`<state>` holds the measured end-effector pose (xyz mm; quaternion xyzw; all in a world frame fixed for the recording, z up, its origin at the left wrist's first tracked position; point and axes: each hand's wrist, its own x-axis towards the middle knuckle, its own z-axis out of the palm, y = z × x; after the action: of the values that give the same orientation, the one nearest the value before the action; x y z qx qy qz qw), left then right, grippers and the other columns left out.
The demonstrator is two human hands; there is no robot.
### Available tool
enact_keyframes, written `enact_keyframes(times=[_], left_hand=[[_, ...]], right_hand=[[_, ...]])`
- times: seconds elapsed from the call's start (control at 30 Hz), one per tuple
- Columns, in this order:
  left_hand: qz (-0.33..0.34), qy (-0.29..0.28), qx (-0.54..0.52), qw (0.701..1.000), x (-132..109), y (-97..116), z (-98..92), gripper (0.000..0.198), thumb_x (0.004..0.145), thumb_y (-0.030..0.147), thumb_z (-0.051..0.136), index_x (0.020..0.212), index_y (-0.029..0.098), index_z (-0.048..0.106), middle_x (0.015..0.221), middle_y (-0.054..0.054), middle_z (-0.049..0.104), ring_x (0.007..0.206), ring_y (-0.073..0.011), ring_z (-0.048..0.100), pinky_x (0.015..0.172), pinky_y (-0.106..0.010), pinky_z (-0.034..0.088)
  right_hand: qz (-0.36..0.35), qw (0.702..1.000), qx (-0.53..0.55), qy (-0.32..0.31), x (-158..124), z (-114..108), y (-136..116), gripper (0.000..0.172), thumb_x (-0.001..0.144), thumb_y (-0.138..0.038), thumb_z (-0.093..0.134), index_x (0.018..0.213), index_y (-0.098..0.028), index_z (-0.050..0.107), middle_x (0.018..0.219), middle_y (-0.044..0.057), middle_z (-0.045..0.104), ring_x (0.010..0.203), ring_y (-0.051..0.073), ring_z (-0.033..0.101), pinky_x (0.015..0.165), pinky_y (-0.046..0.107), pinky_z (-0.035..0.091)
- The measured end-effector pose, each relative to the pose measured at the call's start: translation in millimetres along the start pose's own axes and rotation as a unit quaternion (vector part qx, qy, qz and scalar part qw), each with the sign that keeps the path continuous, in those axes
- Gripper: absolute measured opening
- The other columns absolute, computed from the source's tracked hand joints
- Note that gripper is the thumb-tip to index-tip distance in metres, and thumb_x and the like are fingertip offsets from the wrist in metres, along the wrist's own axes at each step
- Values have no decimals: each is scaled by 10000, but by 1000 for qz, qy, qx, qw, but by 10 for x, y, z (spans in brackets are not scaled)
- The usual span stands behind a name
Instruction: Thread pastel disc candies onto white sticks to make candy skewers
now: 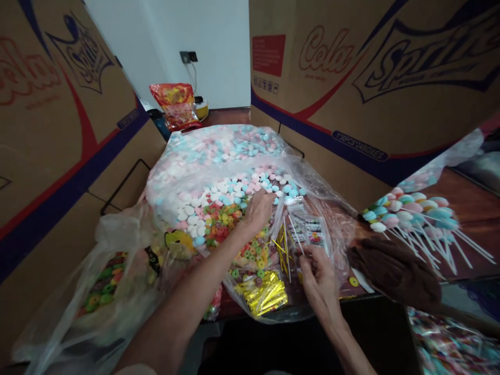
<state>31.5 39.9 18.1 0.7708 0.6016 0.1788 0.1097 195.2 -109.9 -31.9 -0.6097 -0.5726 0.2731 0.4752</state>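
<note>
My left hand (258, 211) reaches over a pile of ring-shaped gummy candies (222, 221), its bent fingers drawn together at the edge of the pastel round candies (234, 190). Whatever those fingertips hold is hidden. Lower right, my right hand (318, 273) pinches a thin white lollipop stick (296, 234) that points up and to the left. Between the two hands lie gold twist ties (284, 252), with a bundle of more gold ties (265, 294) closer to me. Small printed packets (312, 232) lie under clear plastic just beyond my right hand.
Candy lollipops on white sticks (414, 213) lie at the right, beside a brown cloth (394, 268). Tall cardboard boxes (332, 104) flank both sides. A plastic bag of gummy rings (105, 281) sits at the left. A red candy bag (174, 107) stands at the back.
</note>
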Motion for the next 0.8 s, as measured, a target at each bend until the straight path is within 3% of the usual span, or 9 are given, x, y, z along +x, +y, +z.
enact_keyframes(times=[0.13, 0.3, 0.4, 0.53, 0.67, 0.8], left_hand=[[-26, 3, 6, 1000, 143, 81, 174, 208, 906, 184, 503, 928, 167, 709, 918, -110, 637, 893, -239, 626, 776, -325, 470], [-40, 17, -5, 999, 108, 91, 299, 176, 860, 153, 539, 969, 185, 673, 951, -115, 656, 937, -265, 626, 779, -347, 477], [-45, 35, -31, 998, 78, -7, 233, 220, 856, 148, 539, 1039, 197, 650, 957, -85, 676, 927, -231, 630, 796, -326, 482], [-106, 79, -131, 982, 115, -248, 60, 282, 844, 140, 546, 1107, 151, 647, 957, -88, 708, 869, -207, 655, 772, -311, 499], [-110, 66, -137, 982, 195, -379, -20, 222, 847, 150, 534, 1000, 149, 696, 837, -63, 720, 798, -200, 668, 733, -299, 504], [-91, 42, -117, 988, 267, -307, 42, 203, 843, 141, 543, 943, 163, 719, 784, -56, 707, 787, -207, 664, 729, -298, 496]], right_hand=[[22, 1000, 12, -10, -56, 43, 123, 237, 921, -360, 517, 1000, -181, 653, 927, 68, 671, 846, 211, 626, 760, 350, 510], [21, 999, 21, -18, -48, 38, 91, 261, 937, -408, 526, 927, -186, 663, 871, 57, 668, 801, 199, 618, 738, 322, 503], [4, 1000, 18, -14, -11, -2, -32, 276, 947, -408, 522, 863, -189, 668, 817, 42, 655, 763, 186, 606, 723, 295, 489], [-8, 1000, 21, -17, 24, -31, -146, 313, 955, -404, 504, 815, -187, 680, 711, 16, 615, 667, 161, 566, 645, 261, 467], [18, 999, 33, -17, 17, 26, -115, 313, 934, -414, 535, 984, -172, 727, 623, -10, 570, 561, 146, 524, 541, 244, 446], [27, 998, 47, -39, 8, 84, -60, 358, 935, -402, 541, 1146, -171, 714, 633, -10, 595, 536, 140, 536, 525, 243, 463]])
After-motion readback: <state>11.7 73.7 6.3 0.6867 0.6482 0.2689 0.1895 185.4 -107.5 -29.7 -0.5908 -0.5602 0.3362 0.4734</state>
